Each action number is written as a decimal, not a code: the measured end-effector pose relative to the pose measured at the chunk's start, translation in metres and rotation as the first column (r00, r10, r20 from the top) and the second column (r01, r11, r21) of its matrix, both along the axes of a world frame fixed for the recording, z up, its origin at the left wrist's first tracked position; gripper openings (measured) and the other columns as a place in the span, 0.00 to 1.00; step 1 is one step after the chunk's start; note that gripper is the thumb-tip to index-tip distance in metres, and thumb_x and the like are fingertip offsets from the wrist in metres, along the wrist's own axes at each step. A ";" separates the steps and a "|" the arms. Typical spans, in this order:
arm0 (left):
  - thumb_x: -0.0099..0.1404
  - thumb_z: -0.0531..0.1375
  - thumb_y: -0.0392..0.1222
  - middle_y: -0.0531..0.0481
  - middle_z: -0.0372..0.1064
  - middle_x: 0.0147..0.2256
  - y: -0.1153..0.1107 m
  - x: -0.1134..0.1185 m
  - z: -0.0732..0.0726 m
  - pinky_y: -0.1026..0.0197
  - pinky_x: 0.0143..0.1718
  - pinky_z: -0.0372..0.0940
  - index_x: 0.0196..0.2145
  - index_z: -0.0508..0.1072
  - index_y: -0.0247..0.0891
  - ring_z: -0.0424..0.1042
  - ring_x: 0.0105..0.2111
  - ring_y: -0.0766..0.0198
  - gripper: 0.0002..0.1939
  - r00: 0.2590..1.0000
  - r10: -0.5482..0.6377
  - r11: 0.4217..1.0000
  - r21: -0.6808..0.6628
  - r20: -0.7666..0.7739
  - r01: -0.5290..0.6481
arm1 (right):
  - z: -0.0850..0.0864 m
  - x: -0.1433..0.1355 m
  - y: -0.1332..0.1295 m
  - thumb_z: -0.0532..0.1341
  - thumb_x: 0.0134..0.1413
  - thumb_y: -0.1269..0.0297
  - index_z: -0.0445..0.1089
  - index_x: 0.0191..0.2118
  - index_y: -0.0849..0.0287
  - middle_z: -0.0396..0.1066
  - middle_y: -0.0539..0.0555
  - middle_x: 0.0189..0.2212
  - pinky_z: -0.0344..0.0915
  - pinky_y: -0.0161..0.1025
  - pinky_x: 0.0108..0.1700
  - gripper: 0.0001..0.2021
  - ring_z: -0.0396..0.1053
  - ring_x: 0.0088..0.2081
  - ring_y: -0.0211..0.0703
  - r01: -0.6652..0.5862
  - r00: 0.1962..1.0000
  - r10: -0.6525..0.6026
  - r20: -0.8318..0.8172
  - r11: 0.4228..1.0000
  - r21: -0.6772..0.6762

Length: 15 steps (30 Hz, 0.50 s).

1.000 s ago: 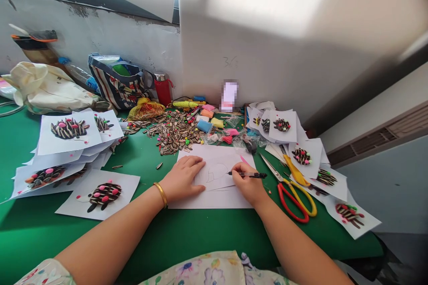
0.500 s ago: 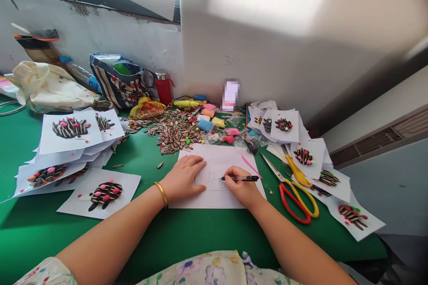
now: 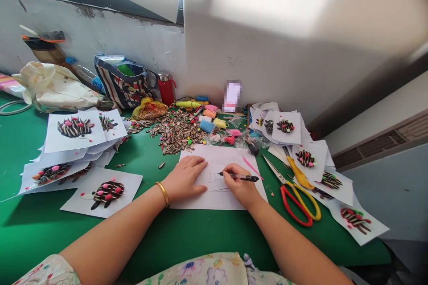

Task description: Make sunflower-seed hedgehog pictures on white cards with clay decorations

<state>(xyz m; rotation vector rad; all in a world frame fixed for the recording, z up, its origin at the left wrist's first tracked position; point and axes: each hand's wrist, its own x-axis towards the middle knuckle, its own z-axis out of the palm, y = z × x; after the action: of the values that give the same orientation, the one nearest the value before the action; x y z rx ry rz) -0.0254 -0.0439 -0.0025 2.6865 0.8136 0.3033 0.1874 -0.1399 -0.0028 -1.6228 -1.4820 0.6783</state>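
Note:
A white sheet of paper (image 3: 197,199) lies on the green table in front of me, with thin pencil-like lines drawn near its middle. My left hand (image 3: 187,178) rests flat on the sheet's left part, fingers spread, a gold bangle (image 3: 162,194) at its wrist. In my right hand (image 3: 241,183) a black pen (image 3: 245,177) is pinched, its tip on the drawn lines. Beyond the pen, a pink strip (image 3: 252,168) lies across the sheet's right edge. Scissors (image 3: 294,196) with red and yellow handles lie just right of the paper.
Sunflower seeds (image 3: 177,131) are heaped behind the sheet, beside coloured clay packs (image 3: 207,126). Hedgehog pictures are stacked at left (image 3: 75,133) and right (image 3: 307,159). A yellow-handled cutter (image 3: 298,171) lies near the scissors. Bags (image 3: 125,82) and a red flask (image 3: 166,89) stand along the wall.
The pen tip has moved slightly up and left on the drawing, and the pen tilts a little more. My left hand stays in place. The whole view has shifted slightly.

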 end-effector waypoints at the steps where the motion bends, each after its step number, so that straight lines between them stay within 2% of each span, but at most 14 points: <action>1: 0.56 0.64 0.54 0.42 0.60 0.61 0.000 0.000 0.000 0.46 0.64 0.50 0.61 0.64 0.41 0.57 0.61 0.46 0.37 1.000 0.000 1.000 0.000 -0.002 0.000 | 0.000 -0.002 0.001 0.57 0.57 0.63 0.71 0.33 0.55 0.74 0.51 0.31 0.65 0.38 0.37 0.07 0.70 0.34 0.43 -0.020 1.000 0.020 0.001 1.000 0.002; 5: 0.56 0.64 0.54 0.41 0.60 0.61 0.000 0.001 0.001 0.46 0.64 0.50 0.61 0.64 0.40 0.56 0.61 0.47 0.37 1.000 0.006 1.000 0.004 -0.017 -0.005 | -0.001 -0.006 0.002 0.57 0.57 0.65 0.72 0.35 0.55 0.74 0.50 0.33 0.65 0.37 0.39 0.06 0.70 0.35 0.42 -0.077 0.997 0.077 0.005 0.997 -0.008; 15: 0.56 0.64 0.54 0.41 0.60 0.61 -0.001 0.000 0.001 0.46 0.65 0.50 0.61 0.64 0.40 0.56 0.61 0.47 0.37 1.000 0.004 1.000 0.009 -0.016 -0.004 | -0.003 -0.006 0.003 0.57 0.58 0.64 0.73 0.35 0.55 0.75 0.50 0.33 0.65 0.37 0.39 0.07 0.70 0.35 0.42 -0.086 0.996 0.086 0.000 0.996 -0.014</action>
<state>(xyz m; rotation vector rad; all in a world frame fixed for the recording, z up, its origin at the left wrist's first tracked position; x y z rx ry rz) -0.0254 -0.0444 -0.0013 2.6990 0.8240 0.2874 0.1814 -0.1368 -0.0058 -1.5770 -1.5581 0.7369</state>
